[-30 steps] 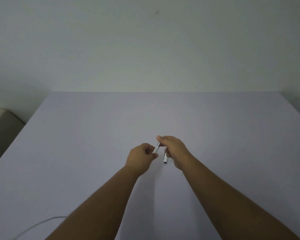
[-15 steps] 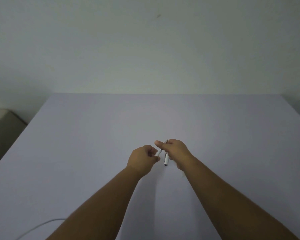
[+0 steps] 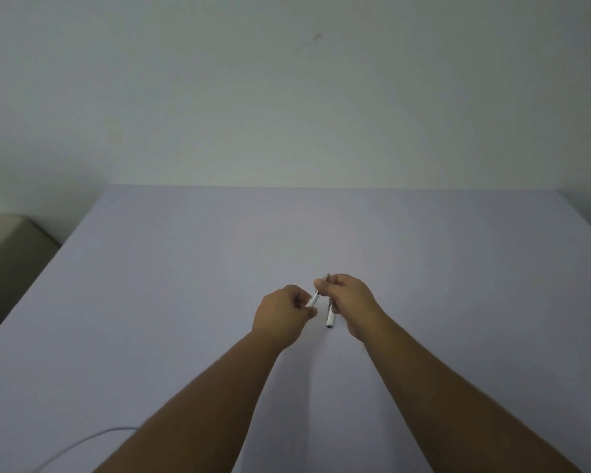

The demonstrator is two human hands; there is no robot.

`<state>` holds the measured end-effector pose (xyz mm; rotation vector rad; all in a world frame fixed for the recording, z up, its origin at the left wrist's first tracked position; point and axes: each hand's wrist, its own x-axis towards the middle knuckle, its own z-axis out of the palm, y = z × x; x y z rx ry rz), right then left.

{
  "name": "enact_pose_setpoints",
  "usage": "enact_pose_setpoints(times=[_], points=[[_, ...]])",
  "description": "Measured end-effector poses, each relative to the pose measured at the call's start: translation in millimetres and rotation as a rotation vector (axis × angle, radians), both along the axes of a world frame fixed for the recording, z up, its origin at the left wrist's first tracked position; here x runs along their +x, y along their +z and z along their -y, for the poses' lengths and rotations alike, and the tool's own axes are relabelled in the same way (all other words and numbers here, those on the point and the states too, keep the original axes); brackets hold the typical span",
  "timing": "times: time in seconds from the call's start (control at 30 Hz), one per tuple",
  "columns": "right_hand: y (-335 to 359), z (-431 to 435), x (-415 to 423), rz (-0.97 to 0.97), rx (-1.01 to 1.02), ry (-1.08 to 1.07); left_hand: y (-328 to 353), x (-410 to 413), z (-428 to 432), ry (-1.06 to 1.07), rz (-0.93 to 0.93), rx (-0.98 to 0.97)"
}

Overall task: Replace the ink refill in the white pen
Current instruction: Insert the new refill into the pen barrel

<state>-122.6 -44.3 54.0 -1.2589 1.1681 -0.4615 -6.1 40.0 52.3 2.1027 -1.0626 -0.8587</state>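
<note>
Both hands meet above the middle of the pale lilac table (image 3: 185,285). My left hand (image 3: 282,317) is closed around a white pen barrel (image 3: 312,299), whose short end sticks out toward the right. My right hand (image 3: 350,300) pinches a thin dark ink refill (image 3: 325,278) between thumb and forefinger, its lower end at the barrel's mouth. A second white pen section (image 3: 330,318) hangs down from the right palm, open end toward me. Most of each part is hidden inside the fists.
A thin white cable (image 3: 79,445) curves over the table's near left corner. A beige box-like object (image 3: 11,254) stands off the table's left edge. A plain wall rises directly behind the table's far edge.
The hands have stayed together with only small shifts; the refill's angle in my right fingers changed slightly, and my head tilted a little.
</note>
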Motion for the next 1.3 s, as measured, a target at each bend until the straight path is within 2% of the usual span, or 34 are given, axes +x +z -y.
enact_pose_setpoints(times=[0.1, 0.23, 0.4, 0.53, 0.7, 0.8, 0.87, 1.0, 1.17, 1.3], points=[[1.0, 0.6, 1.2, -0.070, 0.028, -0.008, -0.4, -2.4, -0.9, -0.012, -0.008, 0.005], [2.8, -1.9, -1.4, 0.053, 0.092, 0.029, 0.4, -0.9, -1.3, 0.015, -0.001, -0.004], [4.6, -2.1, 0.2, -0.114, 0.024, 0.002, -0.2, -4.5, -1.9, -0.005, 0.015, 0.009], [5.5, -3.3, -3.0, 0.037, 0.055, 0.031, 1.0, -3.2, -0.7, 0.009, 0.025, 0.007], [8.1, -1.6, 0.3, -0.163, 0.029, 0.004, 0.8, -8.6, -0.9, -0.006, 0.030, 0.018], [8.6, -0.5, -4.1, -0.034, 0.088, 0.023, 2.6, -7.3, -0.4, 0.011, 0.018, 0.013], [8.5, -0.8, -6.0, 0.037, 0.050, 0.008, 4.5, -7.1, 0.3, 0.010, 0.024, 0.011], [9.3, -0.1, -3.9, -0.143, -0.008, -0.030, 3.8, -12.3, -0.6, -0.001, 0.035, 0.014], [8.4, -1.1, -6.9, 0.053, 0.050, 0.017, 5.8, -9.2, 1.6, 0.023, 0.038, 0.022], [6.3, -0.7, -4.6, -0.092, -0.007, -0.002, 4.1, -12.9, 0.4, 0.014, 0.122, 0.040]])
